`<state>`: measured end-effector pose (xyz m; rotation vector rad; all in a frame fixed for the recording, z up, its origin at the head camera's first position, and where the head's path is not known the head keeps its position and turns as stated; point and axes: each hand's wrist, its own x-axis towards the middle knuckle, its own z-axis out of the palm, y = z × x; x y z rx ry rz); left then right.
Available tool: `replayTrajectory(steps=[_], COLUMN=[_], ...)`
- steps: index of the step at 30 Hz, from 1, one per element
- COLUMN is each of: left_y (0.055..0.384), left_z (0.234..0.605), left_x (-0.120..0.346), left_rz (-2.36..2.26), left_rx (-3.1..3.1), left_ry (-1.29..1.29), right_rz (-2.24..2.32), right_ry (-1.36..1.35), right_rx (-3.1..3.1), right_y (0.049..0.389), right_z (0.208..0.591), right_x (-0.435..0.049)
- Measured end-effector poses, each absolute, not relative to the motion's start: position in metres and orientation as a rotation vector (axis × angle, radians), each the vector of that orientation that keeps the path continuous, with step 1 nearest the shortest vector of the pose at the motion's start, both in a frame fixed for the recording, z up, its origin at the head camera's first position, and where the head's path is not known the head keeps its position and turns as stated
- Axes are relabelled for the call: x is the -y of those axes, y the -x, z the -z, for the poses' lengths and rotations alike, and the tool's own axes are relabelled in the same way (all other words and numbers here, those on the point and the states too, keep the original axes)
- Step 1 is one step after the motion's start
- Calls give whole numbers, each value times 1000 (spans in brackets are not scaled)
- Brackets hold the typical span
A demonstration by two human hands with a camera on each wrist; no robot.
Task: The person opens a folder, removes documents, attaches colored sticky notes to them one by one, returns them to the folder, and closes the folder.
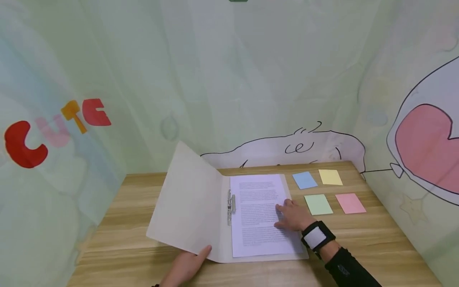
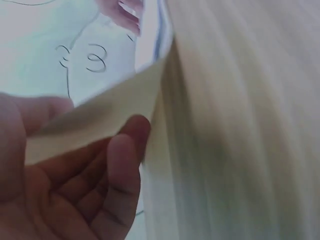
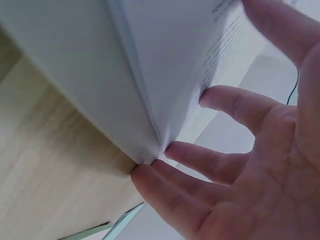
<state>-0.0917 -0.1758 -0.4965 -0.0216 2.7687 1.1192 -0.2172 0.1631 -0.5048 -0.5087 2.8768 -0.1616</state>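
Note:
A pale file folder [image 1: 190, 203] lies spread on the table, its left cover tilted up off the wood. With the thumb on the inner face and the fingers behind, my left hand [image 1: 184, 266] holds that cover by its lower edge; the left wrist view shows the cover [image 2: 115, 102] between thumb and fingers. Printed sheets [image 1: 256, 223] rest on the folder's right side, beside a metal clip [image 1: 231, 207] at the spine. My right hand [image 1: 295, 216] touches the right part of the sheets, and in the right wrist view its fingers [image 3: 230, 107] are spread along the edge.
Right of the folder lie four-cornered sticky notes: blue [image 1: 305, 180], yellow [image 1: 330, 177], green [image 1: 318, 204] and pink [image 1: 350, 203]. The wooden table [image 1: 122, 223] meets a printed cloth backdrop [image 1: 229, 87] at the back and sides.

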Motion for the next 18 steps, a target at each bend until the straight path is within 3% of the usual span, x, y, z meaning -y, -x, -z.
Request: replayTrajectory(steps=[18], left_y=[108], left_z=[495], left_x=[154], left_rz=[-1557], left_rx=[-2772], left_ry=[125], right_rz=[251], right_ry=[539], right_rx=[-2860], right_y=[219], right_z=[511], right_x=[-155])
